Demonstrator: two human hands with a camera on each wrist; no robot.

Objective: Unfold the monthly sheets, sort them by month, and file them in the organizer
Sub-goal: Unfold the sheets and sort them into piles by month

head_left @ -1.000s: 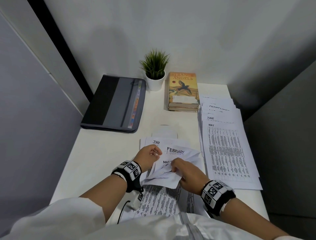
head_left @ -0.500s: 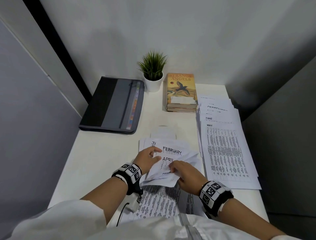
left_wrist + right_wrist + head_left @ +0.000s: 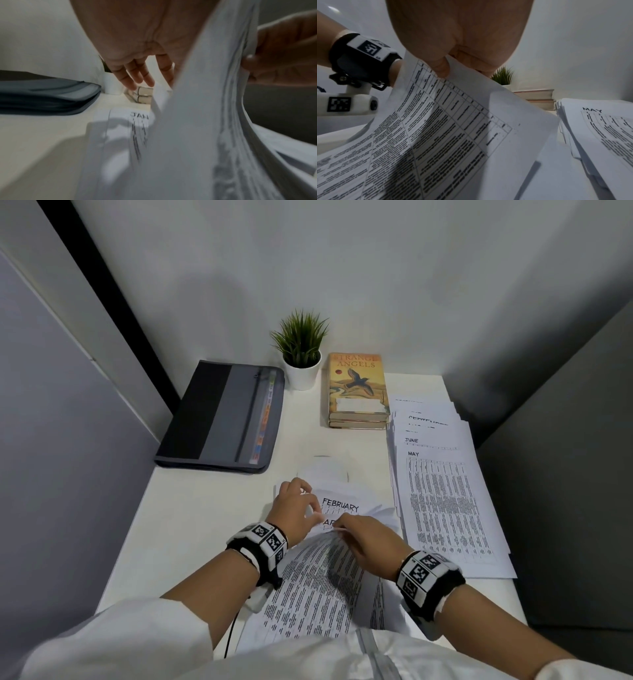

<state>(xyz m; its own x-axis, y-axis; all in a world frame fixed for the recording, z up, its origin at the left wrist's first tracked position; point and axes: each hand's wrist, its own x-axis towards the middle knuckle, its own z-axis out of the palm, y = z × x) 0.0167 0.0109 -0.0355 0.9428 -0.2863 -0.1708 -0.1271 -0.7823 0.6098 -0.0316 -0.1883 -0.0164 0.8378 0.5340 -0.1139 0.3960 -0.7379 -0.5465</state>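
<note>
A loose pile of monthly sheets lies at the table's near middle, with a FEBRUARY sheet [image 3: 340,505] showing on top and a JAN sheet [image 3: 139,115] under it. My right hand [image 3: 346,529] pinches the top edge of a printed sheet [image 3: 318,587] [image 3: 447,121] and holds it raised, thumb [image 3: 440,68] on its face. My left hand [image 3: 313,510] holds the pile's left edge; its fingers [image 3: 135,75] are fairly straight and the thumb is hidden behind paper. The dark grey organizer [image 3: 222,416] lies shut at the far left.
A fanned stack of flat sheets with MAY [image 3: 445,508] on top and JUNE [image 3: 411,440] behind fills the right side. Two stacked books [image 3: 356,388] and a small potted plant [image 3: 301,354] stand at the back. Grey walls close in the table [image 3: 205,508].
My right hand has moved forward and up, raising the printed sheet over the crumpled part. The heading under FEBRUARY went from MARCH to APRIL. My left hand shifted slightly away along the edge.
</note>
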